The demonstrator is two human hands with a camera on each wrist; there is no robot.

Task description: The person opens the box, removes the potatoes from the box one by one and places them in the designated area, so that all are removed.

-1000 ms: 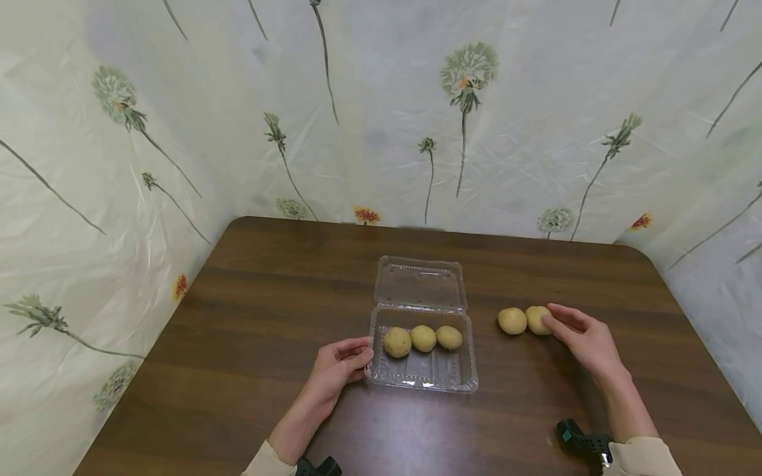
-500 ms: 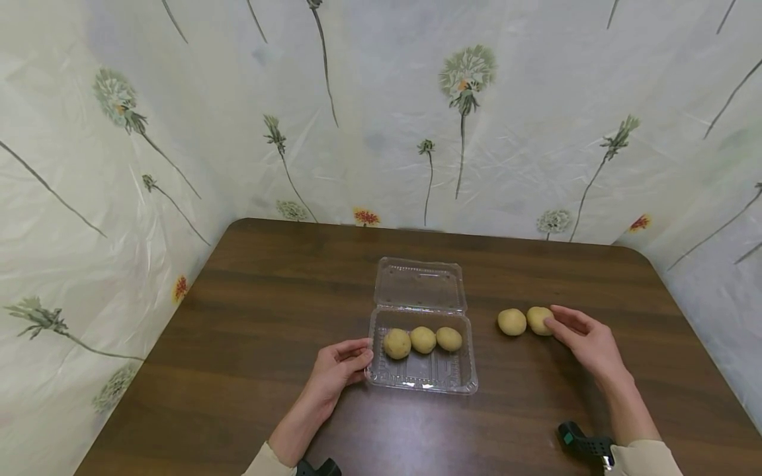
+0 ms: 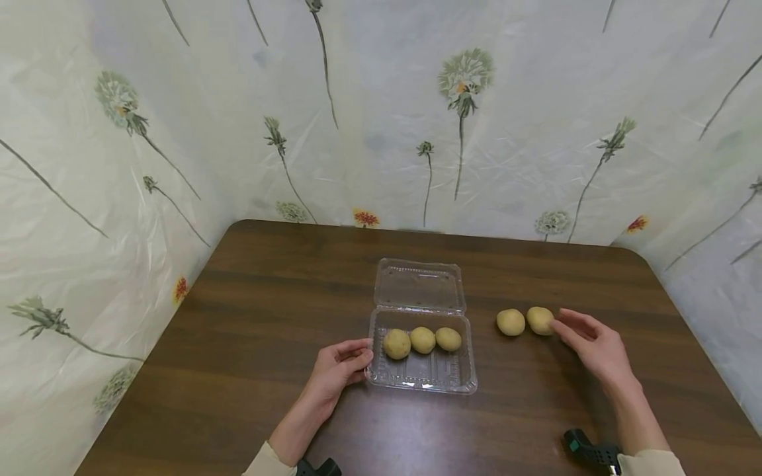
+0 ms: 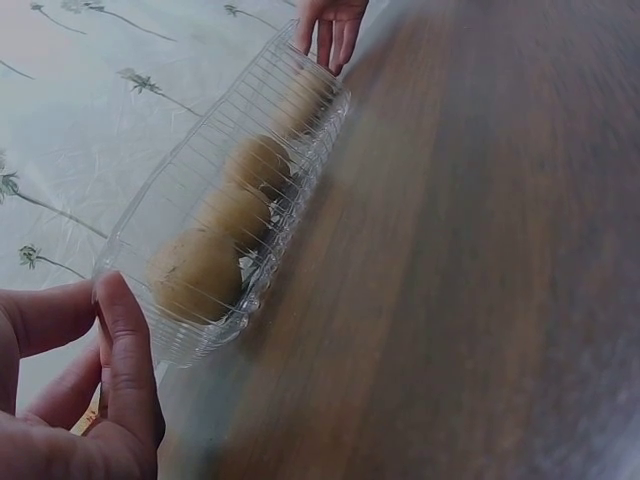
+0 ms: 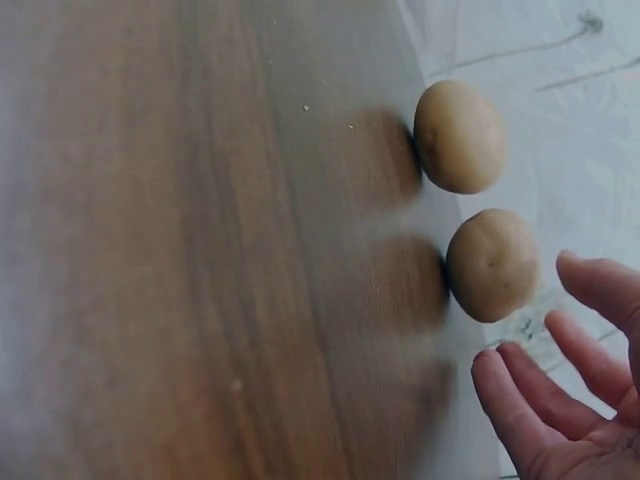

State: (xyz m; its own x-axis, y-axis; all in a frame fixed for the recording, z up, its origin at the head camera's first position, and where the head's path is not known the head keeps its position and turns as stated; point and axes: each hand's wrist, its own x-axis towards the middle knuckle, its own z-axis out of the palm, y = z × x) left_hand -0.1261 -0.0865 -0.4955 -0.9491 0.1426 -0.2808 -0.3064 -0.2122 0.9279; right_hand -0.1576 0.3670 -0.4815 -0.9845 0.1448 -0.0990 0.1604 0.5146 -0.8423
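Observation:
Three potatoes sit in a row inside a clear plastic clamshell box (image 3: 417,380), its lid (image 3: 419,284) folded back: a larger potato (image 3: 397,344) at the left, a middle potato (image 3: 423,340) and a smaller potato (image 3: 448,339). My left hand (image 3: 338,370) pinches the box's left wall between thumb and fingers, as the left wrist view also shows. Right of the box, two more potatoes lie on the table, a left one (image 3: 510,322) and a right one (image 3: 540,320). Beside the right one is my right hand (image 3: 595,347), fingers spread and holding nothing; the right wrist view shows a gap between them.
The dark wooden table (image 3: 286,284) has rounded back corners. Behind it and at both sides hangs a pale sheet (image 3: 369,99) printed with dandelions. Dark wrist-camera mounts sit under both sleeves, the right mount (image 3: 589,451) low over the table.
My right hand has let go of the right potato on the table and drawn slightly away to the right. The left hand and the box have stayed put.

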